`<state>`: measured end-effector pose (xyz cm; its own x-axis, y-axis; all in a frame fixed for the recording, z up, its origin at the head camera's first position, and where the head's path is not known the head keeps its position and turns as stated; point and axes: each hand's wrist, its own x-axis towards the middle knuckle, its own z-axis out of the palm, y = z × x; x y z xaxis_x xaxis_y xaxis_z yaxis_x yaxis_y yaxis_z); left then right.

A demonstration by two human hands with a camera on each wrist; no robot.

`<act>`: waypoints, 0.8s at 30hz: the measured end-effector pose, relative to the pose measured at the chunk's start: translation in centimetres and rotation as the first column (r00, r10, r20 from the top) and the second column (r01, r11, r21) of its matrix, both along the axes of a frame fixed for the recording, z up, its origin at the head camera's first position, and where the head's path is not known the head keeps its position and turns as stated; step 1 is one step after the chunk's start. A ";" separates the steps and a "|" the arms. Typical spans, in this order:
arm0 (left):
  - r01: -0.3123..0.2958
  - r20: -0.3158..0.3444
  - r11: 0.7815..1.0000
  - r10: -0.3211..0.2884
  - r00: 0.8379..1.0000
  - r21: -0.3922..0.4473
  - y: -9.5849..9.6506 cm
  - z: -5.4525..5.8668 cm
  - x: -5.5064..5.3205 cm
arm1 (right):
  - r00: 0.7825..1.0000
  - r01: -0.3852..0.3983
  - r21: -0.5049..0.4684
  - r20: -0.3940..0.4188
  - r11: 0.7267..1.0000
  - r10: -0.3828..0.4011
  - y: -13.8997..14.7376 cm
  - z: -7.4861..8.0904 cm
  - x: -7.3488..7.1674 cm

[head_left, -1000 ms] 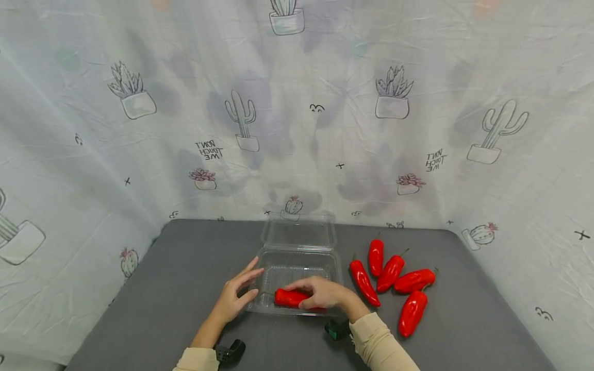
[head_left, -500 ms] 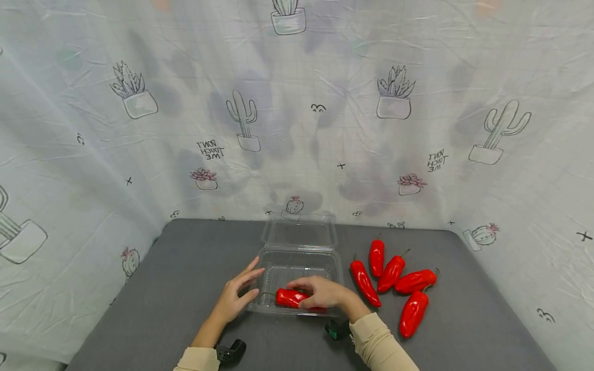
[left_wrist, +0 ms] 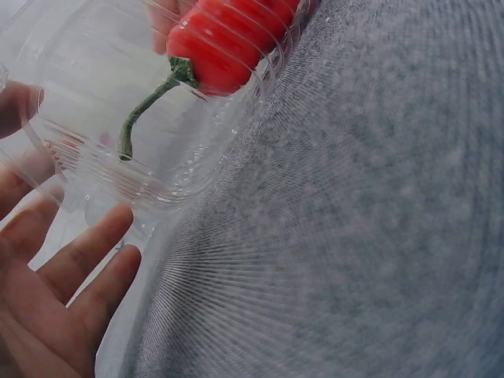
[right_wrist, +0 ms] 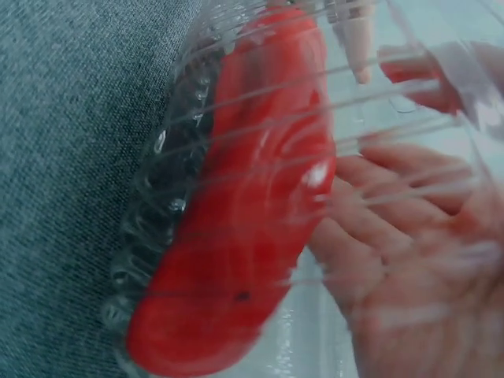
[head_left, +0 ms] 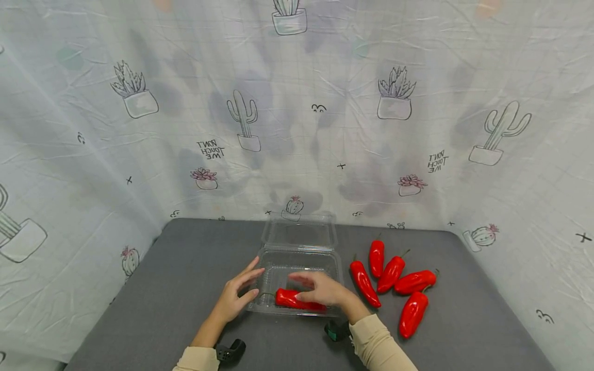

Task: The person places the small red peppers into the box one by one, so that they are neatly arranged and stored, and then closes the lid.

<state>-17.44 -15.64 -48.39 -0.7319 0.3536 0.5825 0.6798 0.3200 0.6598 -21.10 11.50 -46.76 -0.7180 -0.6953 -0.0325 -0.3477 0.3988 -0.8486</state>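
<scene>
A red chili pepper [head_left: 290,299] lies lengthwise along the near side of a clear plastic clamshell box [head_left: 331,263], its green stem pointing left. Just over it is my right hand [head_left: 322,289], thumb and fingers spread apart, the thumb near the pepper's upper side. Through the clear wall, the right wrist view shows the pepper [right_wrist: 260,189] beside the loose fingers [right_wrist: 394,189]. At the box's left edge my left hand [head_left: 234,299] has its fingers extended against or close to the rim; the left wrist view shows that hand [left_wrist: 55,291] gripping nothing.
Several more red peppers [head_left: 391,274] lie loosely grouped on the grey table [head_left: 195,268] right of the box. The box's lid [head_left: 299,232] is folded back toward the patterned curtain [head_left: 297,154], which encloses the back and sides.
My right hand has loosened from the pepper in the box; its fingers have lifted and spread away, leaving the pepper lying there. The left hand has stayed in place.
</scene>
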 end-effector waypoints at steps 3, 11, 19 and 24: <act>-0.002 -0.003 1.000 0.002 1.000 -0.003 0.0 0.0 0.0 | 0.999 0.042 -0.055 -0.012 0.998 -0.043 0.0 -0.1 0.0; 0.001 -0.009 1.000 -0.001 1.000 -0.004 -0.1 0.1 0.0 | 0.989 0.113 -0.159 -0.073 0.981 -0.126 -0.1 1.0 0.6; 0.007 -0.018 1.000 -0.007 1.000 -0.001 -0.2 0.0 -0.1 | 0.975 0.128 -0.323 -0.134 0.938 -0.179 0.0 2.1 1.2; 0.012 -0.019 1.000 -0.012 1.000 0.004 -0.2 -0.2 -0.1 | 0.969 0.136 -0.421 -0.133 0.897 -0.209 0.7 0.9 0.6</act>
<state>-17.52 -15.81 -48.56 -0.7163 0.3596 0.5980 0.6961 0.3090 0.6480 -20.49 12.18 -45.87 -0.7967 -0.4859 0.3594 -0.4588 0.0991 -0.8830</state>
